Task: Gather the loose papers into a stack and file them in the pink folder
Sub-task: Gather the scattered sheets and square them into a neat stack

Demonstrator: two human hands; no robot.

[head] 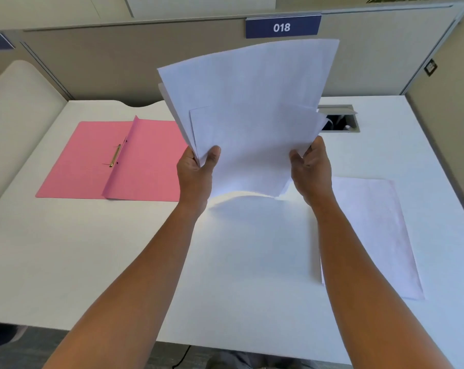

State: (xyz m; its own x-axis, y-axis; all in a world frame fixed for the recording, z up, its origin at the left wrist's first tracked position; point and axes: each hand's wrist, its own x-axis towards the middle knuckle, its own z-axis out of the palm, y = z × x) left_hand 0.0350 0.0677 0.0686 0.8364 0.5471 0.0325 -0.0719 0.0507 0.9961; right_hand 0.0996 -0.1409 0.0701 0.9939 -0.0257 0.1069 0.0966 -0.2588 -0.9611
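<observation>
Both hands hold the sheaf of papers upright above the middle of the table: the left hand pinches its lower left corner between thumb and fingers, while the right hand cups the lower right edge with loosely curled fingers. One loose sheet lies flat toward the table's right edge, just beside the right forearm. Farther off, toward the far left corner, the pink folder lies open, spine running near to far, nearer the left hand.
</observation>
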